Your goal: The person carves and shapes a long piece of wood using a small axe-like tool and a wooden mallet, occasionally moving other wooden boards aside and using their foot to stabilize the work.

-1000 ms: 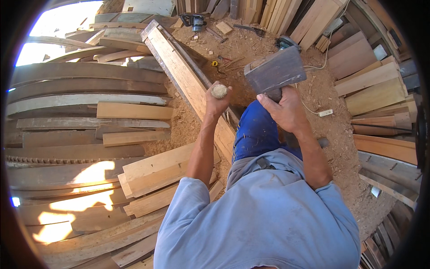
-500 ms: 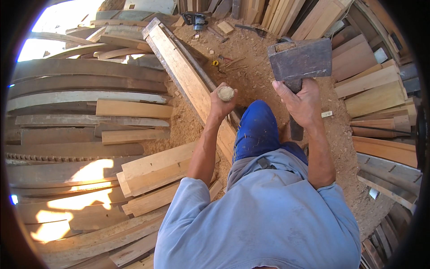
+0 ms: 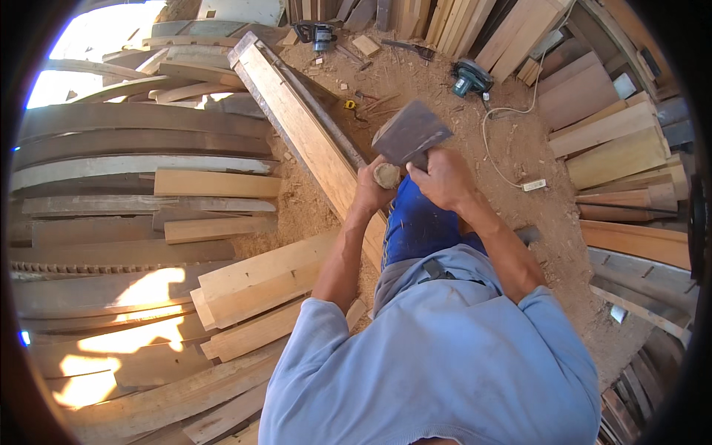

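Observation:
My left hand (image 3: pixel 369 194) is closed round an upright wooden-handled chisel (image 3: pixel 386 176). Only the round, worn butt of its handle shows; the blade is hidden below my fist. Beneath that hand runs a long pale timber beam (image 3: pixel 304 122), slanting from far left toward my leg. My right hand (image 3: pixel 449 180) grips a mallet (image 3: pixel 412 133) with a big, dark, block-shaped head. The mallet head is close beside the chisel's butt and appears tilted; whether they touch, I cannot tell.
Stacked planks (image 3: pixel 259 278) lie at left, and more boards (image 3: pixel 623 148) lean along the right. A green circular saw (image 3: pixel 471 78) with a pale cord rests on the sawdust floor. Farther off are another power tool (image 3: pixel 320 37) and a yellow tape measure (image 3: pixel 350 104).
My right hand has brought the mallet left and down, from well right of the chisel to beside its butt. The circular saw is uncovered. My left hand keeps its hold on the chisel.

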